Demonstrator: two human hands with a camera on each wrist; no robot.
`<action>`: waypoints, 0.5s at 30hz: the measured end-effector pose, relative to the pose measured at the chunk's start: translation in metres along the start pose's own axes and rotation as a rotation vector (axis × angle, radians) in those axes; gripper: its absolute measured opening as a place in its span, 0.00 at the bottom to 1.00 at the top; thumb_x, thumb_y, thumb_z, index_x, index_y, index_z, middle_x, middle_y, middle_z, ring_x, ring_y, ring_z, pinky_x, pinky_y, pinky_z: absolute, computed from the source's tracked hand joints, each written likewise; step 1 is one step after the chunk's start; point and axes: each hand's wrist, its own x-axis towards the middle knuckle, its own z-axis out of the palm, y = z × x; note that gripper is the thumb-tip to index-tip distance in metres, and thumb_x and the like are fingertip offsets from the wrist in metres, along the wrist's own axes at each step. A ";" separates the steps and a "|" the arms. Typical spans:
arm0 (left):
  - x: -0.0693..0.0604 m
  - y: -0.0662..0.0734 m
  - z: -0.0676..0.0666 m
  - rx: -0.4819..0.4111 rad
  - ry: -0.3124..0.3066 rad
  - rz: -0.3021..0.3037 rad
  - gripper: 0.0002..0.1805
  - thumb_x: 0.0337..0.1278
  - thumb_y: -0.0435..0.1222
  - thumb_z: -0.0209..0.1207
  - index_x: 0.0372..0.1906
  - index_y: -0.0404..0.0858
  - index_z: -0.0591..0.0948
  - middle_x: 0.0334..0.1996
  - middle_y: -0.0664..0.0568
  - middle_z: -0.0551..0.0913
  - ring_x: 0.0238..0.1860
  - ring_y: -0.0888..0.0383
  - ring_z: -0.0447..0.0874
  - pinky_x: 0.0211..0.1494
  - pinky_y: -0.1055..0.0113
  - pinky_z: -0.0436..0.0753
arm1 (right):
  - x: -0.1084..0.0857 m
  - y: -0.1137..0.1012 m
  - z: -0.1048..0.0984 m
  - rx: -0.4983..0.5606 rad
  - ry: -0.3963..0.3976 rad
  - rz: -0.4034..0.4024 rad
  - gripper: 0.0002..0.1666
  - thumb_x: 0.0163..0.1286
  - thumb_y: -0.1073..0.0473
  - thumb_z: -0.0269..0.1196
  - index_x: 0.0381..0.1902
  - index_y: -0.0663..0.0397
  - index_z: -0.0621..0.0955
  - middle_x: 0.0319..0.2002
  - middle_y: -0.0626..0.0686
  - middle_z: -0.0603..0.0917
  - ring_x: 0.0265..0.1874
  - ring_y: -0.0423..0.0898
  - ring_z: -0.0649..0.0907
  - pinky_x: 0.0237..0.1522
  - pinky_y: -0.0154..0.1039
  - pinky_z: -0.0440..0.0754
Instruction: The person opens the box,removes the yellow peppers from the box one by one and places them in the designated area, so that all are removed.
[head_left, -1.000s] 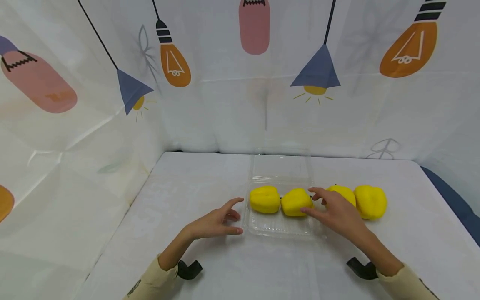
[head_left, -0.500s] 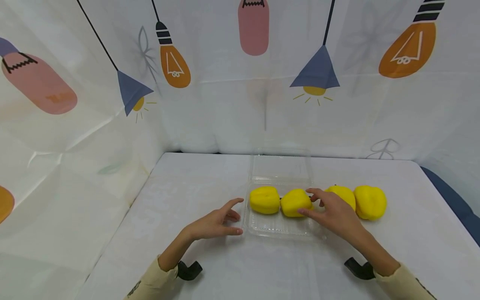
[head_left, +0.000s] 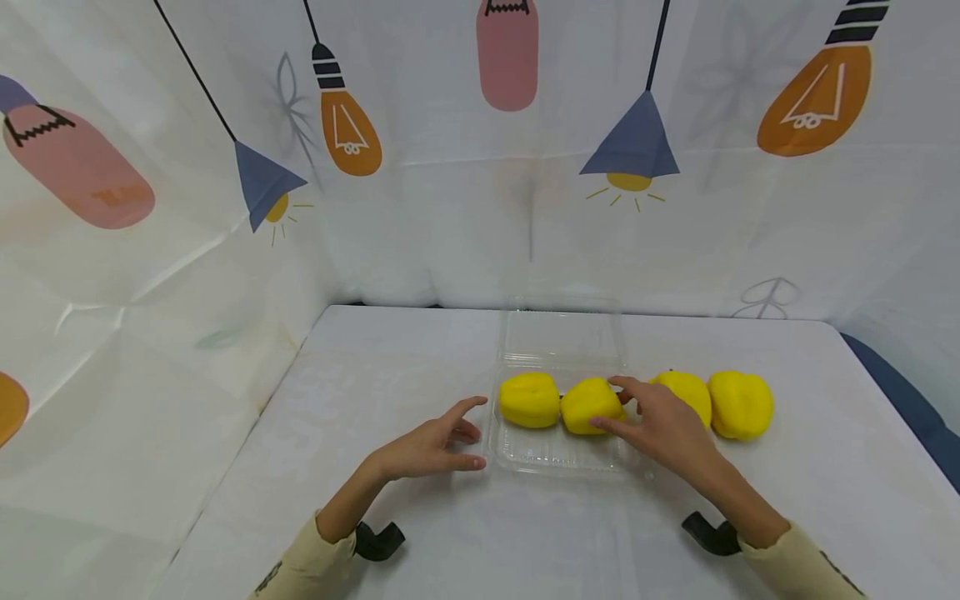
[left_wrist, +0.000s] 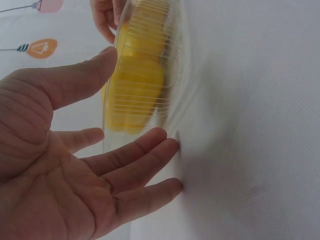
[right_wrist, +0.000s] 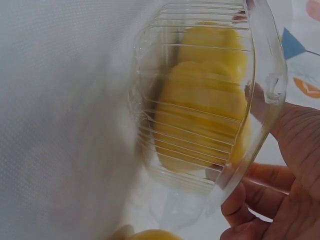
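Two yellow peppers, one on the left (head_left: 529,400) and one on the right (head_left: 591,407), lie side by side in a clear plastic container (head_left: 555,458) whose lid is folded back. My right hand (head_left: 663,425) reaches over the container's right side, thumb and forefinger at the right pepper; the right wrist view shows the pepper (right_wrist: 200,120) through the ribbed wall, fingertips beside it. Whether they press it I cannot tell. My left hand (head_left: 427,448) is beside the container's left edge, fingers spread and holding nothing; the left wrist view shows its palm (left_wrist: 60,170) near the wall.
Two more yellow peppers sit right of the container, one (head_left: 686,392) partly behind my right hand and another (head_left: 741,405) beside it. The white table (head_left: 405,350) meets a patterned curtain (head_left: 450,208) at the back and left.
My right hand has shifted slightly left, its thumb and forefinger closer around the right pepper in the container. The left hand and the peppers have stayed practically where they were.
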 end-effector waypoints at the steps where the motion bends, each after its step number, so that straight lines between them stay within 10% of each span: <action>1: 0.000 0.000 0.000 -0.003 0.000 0.000 0.46 0.60 0.47 0.66 0.77 0.53 0.52 0.57 0.48 0.77 0.61 0.53 0.75 0.65 0.48 0.71 | 0.000 0.000 0.001 -0.001 -0.002 0.002 0.44 0.57 0.30 0.68 0.62 0.53 0.78 0.43 0.50 0.84 0.36 0.47 0.77 0.33 0.39 0.76; 15: 0.000 -0.002 -0.001 -0.001 0.000 0.000 0.46 0.59 0.48 0.67 0.77 0.53 0.53 0.57 0.48 0.77 0.60 0.53 0.75 0.65 0.49 0.71 | 0.001 -0.002 0.005 -0.019 0.006 0.005 0.42 0.57 0.36 0.71 0.62 0.53 0.77 0.44 0.51 0.83 0.36 0.47 0.76 0.34 0.41 0.77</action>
